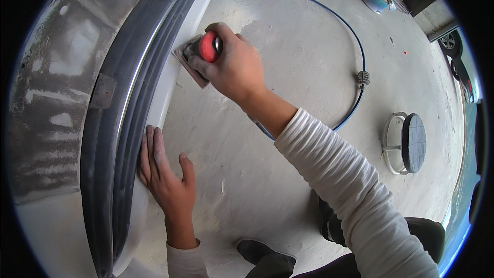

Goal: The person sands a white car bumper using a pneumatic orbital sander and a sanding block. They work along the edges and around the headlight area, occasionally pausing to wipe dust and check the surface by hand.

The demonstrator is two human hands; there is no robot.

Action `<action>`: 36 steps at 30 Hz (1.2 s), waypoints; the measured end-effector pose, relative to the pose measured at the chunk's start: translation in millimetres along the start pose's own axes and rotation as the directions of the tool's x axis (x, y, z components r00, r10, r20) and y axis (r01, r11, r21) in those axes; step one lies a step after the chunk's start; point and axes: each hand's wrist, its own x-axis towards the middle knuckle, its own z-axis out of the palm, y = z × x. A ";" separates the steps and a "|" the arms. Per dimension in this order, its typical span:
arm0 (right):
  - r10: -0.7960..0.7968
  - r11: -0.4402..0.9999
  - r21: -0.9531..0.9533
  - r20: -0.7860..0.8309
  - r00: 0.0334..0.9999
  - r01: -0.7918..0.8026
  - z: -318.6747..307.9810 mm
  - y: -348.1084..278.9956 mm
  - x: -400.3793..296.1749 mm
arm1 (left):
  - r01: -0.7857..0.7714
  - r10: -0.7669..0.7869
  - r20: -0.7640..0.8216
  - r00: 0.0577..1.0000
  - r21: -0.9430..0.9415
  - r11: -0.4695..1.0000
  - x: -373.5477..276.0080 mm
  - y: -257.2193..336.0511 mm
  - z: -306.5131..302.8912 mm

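Observation:
My right hand (241, 67) grips a red-topped, apparently air-powered sander (208, 47). Its flat rectangular pad (192, 63) meets the edge of a long white painted panel (171, 77). My left hand (168, 177) lies lower down along the same panel, fingers stretched out over its surface and thumb spread apart, holding nothing. Pale dust coats its fingertips. Beside the white panel run dark ridged trim strips (133, 123) with a bright metallic line along them. A blue hose (347, 23) loops over the floor and passes beneath my right forearm.
A round-seated stool (413, 143) lies on its side at the right. Mid-hose sits a ribbed fitting (363, 77). A blue bucket (375, 0) stands far right. Blotchy grey panelling (58, 85) borders the left. My shoe (262, 251) rests on the concrete floor (231, 185).

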 end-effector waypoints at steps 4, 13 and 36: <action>-0.044 0.994 -0.098 0.060 0.997 0.050 9.1 -3.2 1.1 | -0.055 0.055 -0.085 0.995 0.008 0.998 -1.1 5.9 -2.3; 0.074 0.992 0.096 0.034 0.997 -0.077 15.2 -20.0 -77.3 | 0.009 -0.016 -0.100 0.995 -0.069 0.998 -7.7 8.1 -5.0; 0.378 0.521 0.741 0.244 0.893 -0.423 17.1 -11.5 -39.6 | -0.031 -0.018 -0.167 0.986 -0.286 0.958 1.7 12.4 -10.7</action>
